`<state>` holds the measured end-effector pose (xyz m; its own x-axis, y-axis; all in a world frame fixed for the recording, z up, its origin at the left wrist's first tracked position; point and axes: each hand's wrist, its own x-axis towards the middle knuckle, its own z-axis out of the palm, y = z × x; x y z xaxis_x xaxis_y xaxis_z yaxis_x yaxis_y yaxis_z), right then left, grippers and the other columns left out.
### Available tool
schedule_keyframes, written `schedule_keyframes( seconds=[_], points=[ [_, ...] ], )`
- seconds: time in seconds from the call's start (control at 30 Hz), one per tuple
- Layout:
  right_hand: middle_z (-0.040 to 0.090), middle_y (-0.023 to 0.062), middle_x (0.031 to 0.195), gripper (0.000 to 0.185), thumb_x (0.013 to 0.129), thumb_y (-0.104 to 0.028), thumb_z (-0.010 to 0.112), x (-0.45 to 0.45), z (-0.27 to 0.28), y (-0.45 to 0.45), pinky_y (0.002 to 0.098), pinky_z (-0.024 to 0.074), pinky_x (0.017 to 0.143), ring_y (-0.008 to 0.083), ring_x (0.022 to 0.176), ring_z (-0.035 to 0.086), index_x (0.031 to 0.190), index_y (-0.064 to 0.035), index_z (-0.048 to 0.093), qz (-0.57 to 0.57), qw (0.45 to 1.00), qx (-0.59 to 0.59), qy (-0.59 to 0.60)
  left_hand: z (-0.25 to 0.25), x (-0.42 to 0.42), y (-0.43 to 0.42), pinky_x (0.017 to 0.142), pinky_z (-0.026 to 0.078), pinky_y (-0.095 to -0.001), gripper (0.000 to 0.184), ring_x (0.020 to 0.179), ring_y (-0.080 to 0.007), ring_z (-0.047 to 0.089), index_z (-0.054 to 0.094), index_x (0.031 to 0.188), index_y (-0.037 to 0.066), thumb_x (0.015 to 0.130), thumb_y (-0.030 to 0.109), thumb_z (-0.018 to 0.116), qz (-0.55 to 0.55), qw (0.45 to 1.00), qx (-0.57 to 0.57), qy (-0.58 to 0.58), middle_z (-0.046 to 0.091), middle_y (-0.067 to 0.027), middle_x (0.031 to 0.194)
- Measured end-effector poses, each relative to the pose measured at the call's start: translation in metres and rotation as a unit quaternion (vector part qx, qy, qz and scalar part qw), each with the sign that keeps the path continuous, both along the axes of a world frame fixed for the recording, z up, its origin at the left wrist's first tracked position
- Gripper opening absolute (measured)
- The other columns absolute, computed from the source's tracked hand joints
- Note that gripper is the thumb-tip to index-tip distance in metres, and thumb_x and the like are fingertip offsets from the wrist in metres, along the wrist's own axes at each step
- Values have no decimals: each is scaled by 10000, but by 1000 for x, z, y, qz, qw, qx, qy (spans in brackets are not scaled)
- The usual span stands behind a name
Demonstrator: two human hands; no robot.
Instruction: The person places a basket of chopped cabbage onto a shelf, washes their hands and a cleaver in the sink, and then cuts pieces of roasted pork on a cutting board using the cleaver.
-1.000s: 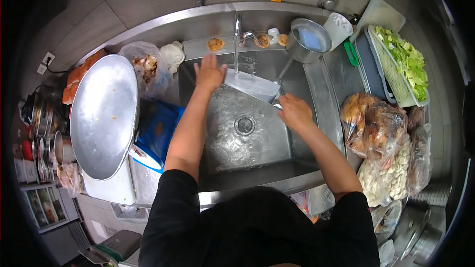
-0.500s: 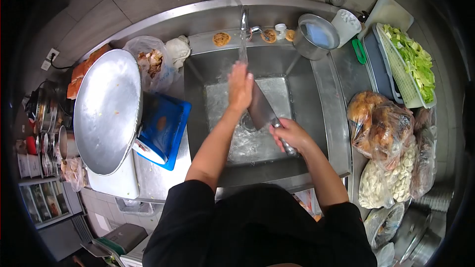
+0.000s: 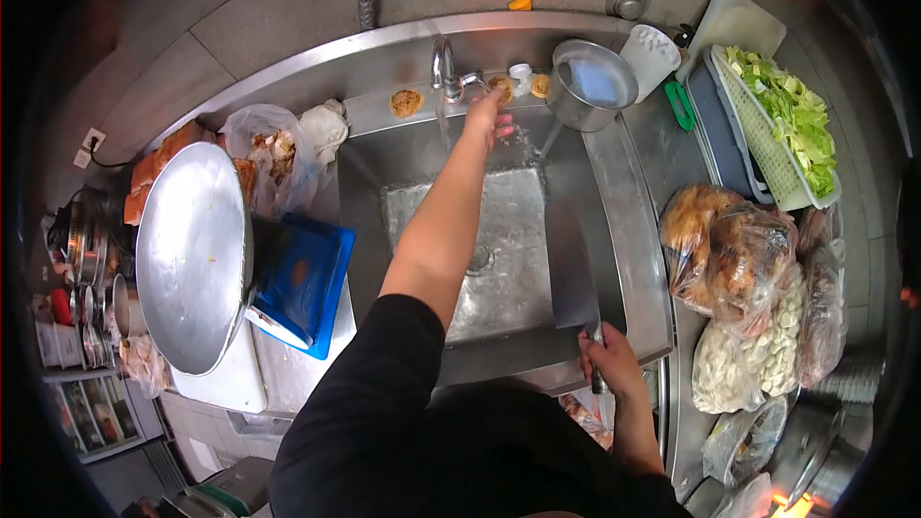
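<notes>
My left hand (image 3: 488,121) reaches to the back of the sink, beside the tap lever (image 3: 472,80); its fingers are apart, and whether they touch the lever is unclear. Only a faint stream shows below the tap (image 3: 441,67). In my right hand (image 3: 610,361), at the front right corner of the sink, is the handle of a cleaver. The wide cleaver blade (image 3: 573,273) points away from me over the right side of the steel sink (image 3: 508,307).
A scale with a large metal pan (image 3: 192,259) stands left. Behind it is a bag of scraps (image 3: 275,158). A metal pot (image 3: 592,86) sits at the back right corner. Farther right are a basket of cut greens (image 3: 782,125) and bagged food (image 3: 739,249).
My left hand has left the blade and moved back to the tap. My right hand has drawn the cleaver right and toward me. The water stream has thinned.
</notes>
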<state>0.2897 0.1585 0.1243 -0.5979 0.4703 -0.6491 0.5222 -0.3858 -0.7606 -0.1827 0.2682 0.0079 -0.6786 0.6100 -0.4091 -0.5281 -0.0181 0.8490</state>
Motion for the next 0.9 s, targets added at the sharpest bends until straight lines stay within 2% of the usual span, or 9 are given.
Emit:
schedule_keyframes(
  seconds=[0.3,0.4,0.5,0.53,0.57,0.6,0.67,0.83,0.9],
  points=[
    [555,30,698,108,941,-66,601,36,11,-9,288,457,434,124,518,545,1038,-39,561,-63,998,-4,28,26,-11,-19,772,585,-430,221,964,-184,624,617,1018,100,881,265,672,95,975,171,-110,629,-51,904],
    [550,30,689,115,947,-80,602,38,10,-6,291,459,430,127,513,540,1046,-52,551,-48,998,-16,26,15,1,-41,573,506,-336,247,672,-188,638,670,920,99,961,318,564,22,986,-34,165,653,-41,785],
    [534,24,671,114,961,-107,606,39,1,0,292,456,420,124,503,534,1044,-65,540,-22,999,-28,39,-5,45,-103,557,530,-352,369,578,-198,670,712,739,64,965,299,541,-115,957,-38,264,688,-69,623],
    [525,21,661,112,970,-123,608,39,-5,1,291,453,409,121,495,530,1037,-73,534,-18,998,-41,53,-92,35,-125,781,580,-446,303,866,-233,741,755,978,70,962,248,510,-239,884,-24,400,760,-120,930],
    [525,21,661,112,970,-123,608,39,-8,2,291,453,409,121,495,530,1037,-73,534,34,996,-50,63,-31,116,-173,1046,425,-636,384,1239,-277,620,666,1297,142,957,220,505,-219,668,-437,561,666,-118,1314],
    [518,24,661,121,969,-146,613,38,-9,5,296,446,398,127,481,521,1012,-74,525,41,997,-38,44,-47,130,-199,1113,189,-770,522,1471,-315,365,482,1497,217,976,241,485,-348,545,-503,574,426,-90,1577],
    [512,27,661,139,968,-168,618,29,-20,14,301,440,388,134,467,513,987,-75,516,86,995,-25,48,-66,171,-255,1121,215,-758,574,1513,-326,272,458,1508,203,947,229,577,-286,617,-460,571,272,-98,1653],
    [508,26,653,157,998,-187,594,23,-11,2,292,442,373,127,458,509,954,-77,491,213,977,9,29,9,255,-371,1102,426,-481,495,1366,-336,485,537,1408,145,928,218,633,-167,761,-344,524,471,-129,1522],
    [519,29,656,107,989,-137,582,17,0,-16,294,449,378,128,462,518,978,-65,503,264,964,15,27,45,281,-425,1058,455,-442,421,1283,-342,544,584,1342,119,941,240,628,-75,796,-329,503,549,-133,1431]
  ],
)
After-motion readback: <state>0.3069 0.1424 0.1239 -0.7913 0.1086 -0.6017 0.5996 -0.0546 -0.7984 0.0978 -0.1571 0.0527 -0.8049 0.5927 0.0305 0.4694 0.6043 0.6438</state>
